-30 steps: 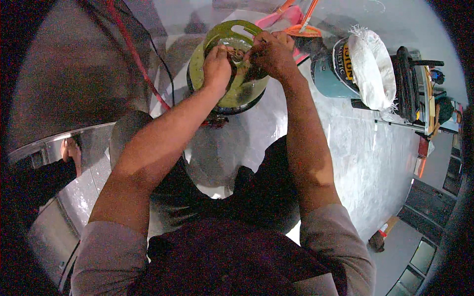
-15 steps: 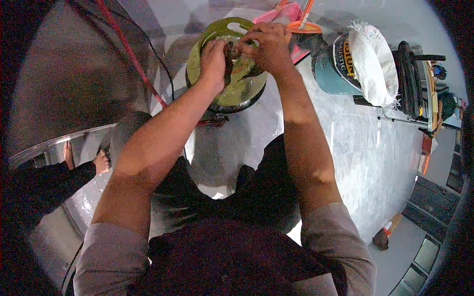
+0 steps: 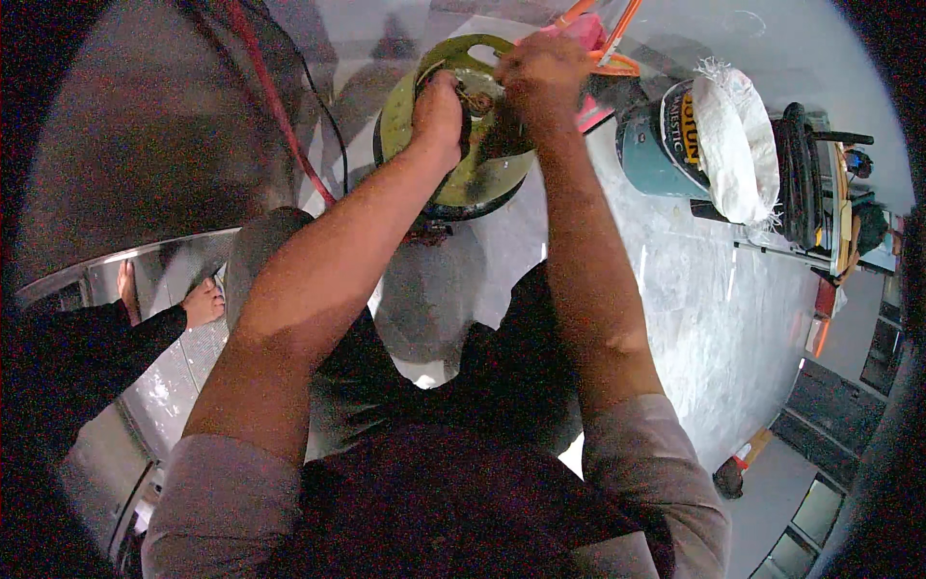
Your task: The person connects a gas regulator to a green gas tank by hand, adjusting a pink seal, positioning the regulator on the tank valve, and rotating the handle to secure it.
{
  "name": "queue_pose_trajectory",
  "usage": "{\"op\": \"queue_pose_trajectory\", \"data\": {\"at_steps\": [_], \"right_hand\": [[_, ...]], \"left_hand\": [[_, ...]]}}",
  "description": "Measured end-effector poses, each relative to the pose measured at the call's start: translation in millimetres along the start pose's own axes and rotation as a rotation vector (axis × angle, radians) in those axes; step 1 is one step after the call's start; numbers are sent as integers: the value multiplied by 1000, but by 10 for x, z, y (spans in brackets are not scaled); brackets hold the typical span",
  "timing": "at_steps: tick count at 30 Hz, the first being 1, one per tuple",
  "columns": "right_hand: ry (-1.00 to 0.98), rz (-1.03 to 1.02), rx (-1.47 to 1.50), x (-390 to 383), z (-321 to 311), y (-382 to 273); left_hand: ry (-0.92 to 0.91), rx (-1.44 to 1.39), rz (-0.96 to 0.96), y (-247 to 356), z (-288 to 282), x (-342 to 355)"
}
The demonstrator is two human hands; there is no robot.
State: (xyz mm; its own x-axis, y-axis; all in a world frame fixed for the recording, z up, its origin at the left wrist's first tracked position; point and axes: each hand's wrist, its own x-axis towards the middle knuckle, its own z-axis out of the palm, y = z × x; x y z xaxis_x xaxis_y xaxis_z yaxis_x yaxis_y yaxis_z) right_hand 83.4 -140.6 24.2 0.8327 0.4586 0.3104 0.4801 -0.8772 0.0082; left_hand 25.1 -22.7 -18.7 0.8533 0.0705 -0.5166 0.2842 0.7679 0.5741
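On the pale marble floor sits the round green disc [image 3: 463, 164], face up, no long axis (it's circular). Left hand [image 3: 439, 114] is fisted on its hub; right hand [image 3: 540, 72] pinches wiring there. Beside them, a cloth-covered teal bucket [image 3: 666, 145] and an orange frame [image 3: 608, 43].

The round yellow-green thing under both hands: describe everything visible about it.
The yellow-green disc is round and flat-faced, apparently painted metal, scuffed, with a curved slot cut near its far rim and a darker body beneath its near edge. It sits on the pale floor in front of the person's knees. The left hand grips near its centre; the right hand rests on its far right side. What the fingers work on is hidden.
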Motion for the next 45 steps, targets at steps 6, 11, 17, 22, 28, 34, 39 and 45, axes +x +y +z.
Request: {"op": "queue_pose_trajectory", "data": {"at_steps": [6, 11, 17, 22, 28, 34, 39, 45], "right_hand": [[187, -74, 3, -43, 26, 131], [55, -138, 5, -40, 57, -66], [-29, -58, 100, 38, -40, -214], [108, -26, 51, 26, 31, -300], [122, 46, -28, -7, 10, -208], [158, -82, 86, -25, 15, -179], [113, -249, 140, -5, 37, -111], [130, -261, 100, -36, -5, -63]], "left_hand": [[-18, 110, 71, -7, -81, 42], [-70, -137, 127, 20, -57, 73], [-78, -284, 69, 127, 18, -49], [-104, -174, 73, 86, -58, -43], [-50, 549, 489, 0, -272, -26], [-134, 1136, 876, 34, -395, -196], [-163, 1170, 945, 77, -395, -261], [-130, 1226, 878, 119, -347, -278]]}}
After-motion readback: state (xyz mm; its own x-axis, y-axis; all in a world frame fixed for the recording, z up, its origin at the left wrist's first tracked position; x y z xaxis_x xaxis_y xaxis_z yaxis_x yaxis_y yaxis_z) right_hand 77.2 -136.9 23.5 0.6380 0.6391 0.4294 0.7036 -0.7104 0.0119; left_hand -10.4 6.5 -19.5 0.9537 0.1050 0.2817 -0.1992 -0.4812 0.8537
